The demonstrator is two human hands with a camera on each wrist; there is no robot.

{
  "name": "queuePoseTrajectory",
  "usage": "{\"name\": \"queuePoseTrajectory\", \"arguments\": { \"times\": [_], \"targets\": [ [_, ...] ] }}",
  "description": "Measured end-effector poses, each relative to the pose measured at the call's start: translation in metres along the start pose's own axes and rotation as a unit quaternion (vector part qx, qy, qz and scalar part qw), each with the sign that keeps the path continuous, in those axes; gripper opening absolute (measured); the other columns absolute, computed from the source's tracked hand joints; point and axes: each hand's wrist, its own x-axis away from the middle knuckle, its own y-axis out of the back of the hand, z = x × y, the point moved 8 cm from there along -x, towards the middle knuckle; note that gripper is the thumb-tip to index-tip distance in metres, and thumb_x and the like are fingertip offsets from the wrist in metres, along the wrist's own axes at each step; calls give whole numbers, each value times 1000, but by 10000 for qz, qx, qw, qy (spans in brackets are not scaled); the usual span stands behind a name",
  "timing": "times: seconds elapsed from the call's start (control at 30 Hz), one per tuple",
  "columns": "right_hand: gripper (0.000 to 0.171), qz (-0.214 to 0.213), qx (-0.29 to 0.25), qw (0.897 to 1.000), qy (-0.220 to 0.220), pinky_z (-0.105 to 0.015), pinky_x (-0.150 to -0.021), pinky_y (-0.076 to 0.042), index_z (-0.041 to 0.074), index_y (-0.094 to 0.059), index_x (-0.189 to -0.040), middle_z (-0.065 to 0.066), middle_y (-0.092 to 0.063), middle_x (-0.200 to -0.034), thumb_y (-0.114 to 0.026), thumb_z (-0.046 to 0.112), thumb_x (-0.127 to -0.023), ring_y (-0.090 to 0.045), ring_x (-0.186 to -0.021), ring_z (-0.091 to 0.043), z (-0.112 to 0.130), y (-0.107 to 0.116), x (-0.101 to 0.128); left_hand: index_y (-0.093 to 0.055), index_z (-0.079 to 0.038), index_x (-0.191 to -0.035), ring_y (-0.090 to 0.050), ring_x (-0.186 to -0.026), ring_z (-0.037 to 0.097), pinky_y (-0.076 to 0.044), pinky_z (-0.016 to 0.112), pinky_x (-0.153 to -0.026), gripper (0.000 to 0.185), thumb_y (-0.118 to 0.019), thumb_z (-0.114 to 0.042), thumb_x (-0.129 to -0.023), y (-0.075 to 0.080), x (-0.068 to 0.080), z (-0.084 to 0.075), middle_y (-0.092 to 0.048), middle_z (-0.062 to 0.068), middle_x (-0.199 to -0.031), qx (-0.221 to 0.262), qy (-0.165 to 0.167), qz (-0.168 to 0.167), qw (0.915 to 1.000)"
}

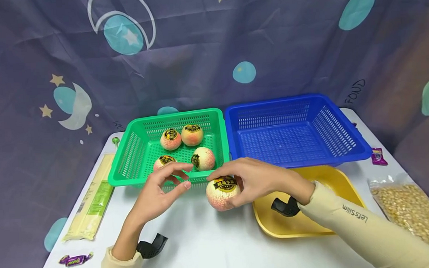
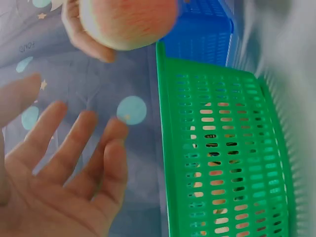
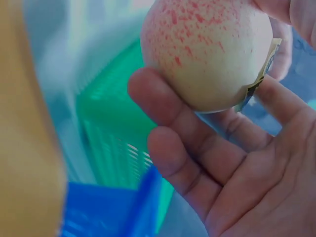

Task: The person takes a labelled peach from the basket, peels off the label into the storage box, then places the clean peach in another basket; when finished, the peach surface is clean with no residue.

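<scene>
Fruit, a round cream peach flecked red, black-and-gold label facing up, gripped by right hand; left hand loosely spread, holding nothing.

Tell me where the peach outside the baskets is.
In the head view, the peach sits in the right hand, just before the green basket, left of the yellow tray.
</scene>
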Motion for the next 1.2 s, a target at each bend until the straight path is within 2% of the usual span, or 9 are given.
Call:
{"name": "queuePoseTrajectory", "arguments": {
  "times": [0.1,0.2,0.37,0.47,0.63,0.77,0.87,1.07,1.2],
  "targets": [
    [60,131,202,9997,60,-25,-82,-53,29,-65,-135,16,-69,-117,-80,33,-77,-61,-97,-3,-1,-12,0,-68,-24,-126,-68,-95,12,-56,29,-84,32,-72,-15,-95,-8,9,2,-71,-5,-117,45,75,463,9989],
    [60,220,419,9989,44,-25,-83,-52,28,-66,-134,16,-70,-116,-82,40,-78,-61,-97,-2,-5,-23,1,-69,-24,-126,-68,-91,9,-56,27,-82,31,-74,-23,-95,-18,16,10,-72,-3,-118,-49,450,1023,9937],
    [58,309,686,9971,-54,-26,-80,-50,27,-68,-130,16,-70,-110,-82,50,-79,-61,-92,1,-14,-38,0,-66,-15,-134,-69,-98,12,-55,29,-85,46,-75,-35,-93,-41,27,33,-70,6,-129,-393,1174,2058,9707],
    [58,245,770,9967,-99,-26,-78,-50,25,-69,-130,15,-70,-110,-82,50,-79,-61,-90,1,-18,-44,-1,-61,-12,-140,-68,-104,20,-54,33,-86,58,-76,-38,-91,-55,29,45,-67,7,-135,-534,1394,2310,9615],
    [59,102,907,9955,-242,-24,-70,-49,21,-69,-130,10,-72,-107,-83,48,-79,-61,-85,-2,-23,-50,-6,-54,-13,-146,-65,-113,25,-52,43,-92,74,-83,-39,-83,-70,24,58,-65,8,-136,-564,1597,2035,9643],
    [62,10,1035,9938,-405,-27,-74,-52,18,-69,-131,6,-73,-110,-85,46,-78,-63,-90,-6,-28,-54,-6,-52,-12,-146,-63,-116,26,-51,47,-99,82,-89,-38,-78,-81,21,60,-64,7,-133,-517,1625,1805,9687],
    [66,-18,925,9949,-406,-28,-81,-53,15,-67,-133,4,-72,-115,-88,42,-77,-63,-95,-8,-30,-53,-3,-53,-11,-144,-62,-115,25,-50,47,-100,83,-92,-36,-74,-89,18,60,-64,7,-131,-550,1514,1649,9731],
    [68,-67,659,9975,-263,-22,-73,-50,9,-64,-133,2,-69,-110,-91,34,-75,-57,-83,-8,-31,-50,4,-53,-12,-140,-62,-112,22,-51,42,-97,81,-93,-34,-72,-97,14,62,-66,5,-126,-671,1496,1343,9773],
    [61,-259,655,9965,-450,-21,-74,-51,9,-66,-127,2,-71,-108,-89,37,-78,-60,-86,-7,-34,-48,5,-54,-14,-137,-62,-114,20,-50,44,-100,80,-94,-31,-71,-98,13,60,-65,2,-126,-589,1409,1223,9807]
  ]
}}
